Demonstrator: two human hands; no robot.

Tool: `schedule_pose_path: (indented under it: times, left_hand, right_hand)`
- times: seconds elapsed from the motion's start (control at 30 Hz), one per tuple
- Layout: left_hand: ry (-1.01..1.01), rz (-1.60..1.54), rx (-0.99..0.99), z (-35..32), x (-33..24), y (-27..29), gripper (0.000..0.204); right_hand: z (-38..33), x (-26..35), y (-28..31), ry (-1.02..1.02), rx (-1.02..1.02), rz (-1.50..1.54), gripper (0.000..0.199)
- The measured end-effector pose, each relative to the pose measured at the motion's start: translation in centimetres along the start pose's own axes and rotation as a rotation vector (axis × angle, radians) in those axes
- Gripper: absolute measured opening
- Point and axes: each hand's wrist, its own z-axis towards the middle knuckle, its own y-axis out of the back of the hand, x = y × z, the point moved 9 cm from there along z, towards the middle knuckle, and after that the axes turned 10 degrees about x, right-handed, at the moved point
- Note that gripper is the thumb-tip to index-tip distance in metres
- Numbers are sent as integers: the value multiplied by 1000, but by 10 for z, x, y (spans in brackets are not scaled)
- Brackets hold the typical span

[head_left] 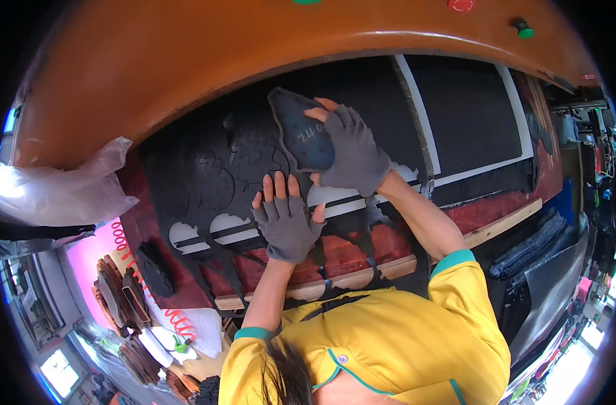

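Right hand: the right hand [354,150], in a grey fingerless glove, was closed around a dark blue cut piece [302,129] just above the centre of the frame, thumb on its face and fingers behind it.
Left hand: the left hand [286,221], gloved the same way, lay flat with fingers spread on the black sheet [207,169], holding nothing, only pressing down.
Cut piece: it stood lifted off the sheet, tilted, with pale markings on its face; whether its lower edge was free of the sheet could not be told.
Sheet: black material already punched full of shaped holes, leaving thin webs near the lower centre, spread over the reddish tabletop [497,209].
Machine: a heavy orange press head [186,61] hung across the top of the frame, close above both hands.
Risk of tearing: if an edge was uncut, pulling the piece could likely rip the thin webs or drag the sheet out of place.
Risk of slipping: the flat hand probably gave the only hold, so easing it could let the sheet shift.
Risk to the person: hands so near the press head looked exposed if it came down.
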Motion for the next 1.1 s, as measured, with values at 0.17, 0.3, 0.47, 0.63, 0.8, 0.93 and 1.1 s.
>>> schedule_pose_path:
  times: [0.17, 0.3, 0.47, 0.63, 0.8, 0.93, 1.1]
  left_hand:
    - [-35, -64, 119, -28, -1, 5, 58]
    - [-21, -101, 197, -45, 3, 11, 58]
    - [11, -130, 193, -53, 5, 9, 57]
    - [-8, -115, 61, -52, 3, 8, 56]
    - [-18, -55, -21, -51, 0, 5, 55]
    - [-39, -34, -69, -39, 4, 2, 55]
    - [-51, 6, -136, -11, 18, -4, 54]
  right_hand:
    - [-34, -12, 12, -8, -78, 746, 92]
    - [-69, -33, 33, -85, -193, 1071, 97]
    - [-95, -33, 52, -123, -149, 409, 94]
    - [-117, -33, 43, -148, -166, 2, 90]
    - [-134, -46, 36, -134, -222, 131, 75]
    - [-129, -54, 41, -65, -275, 162, 62]
    - [-98, -67, 47, -39, -270, 124, 59]
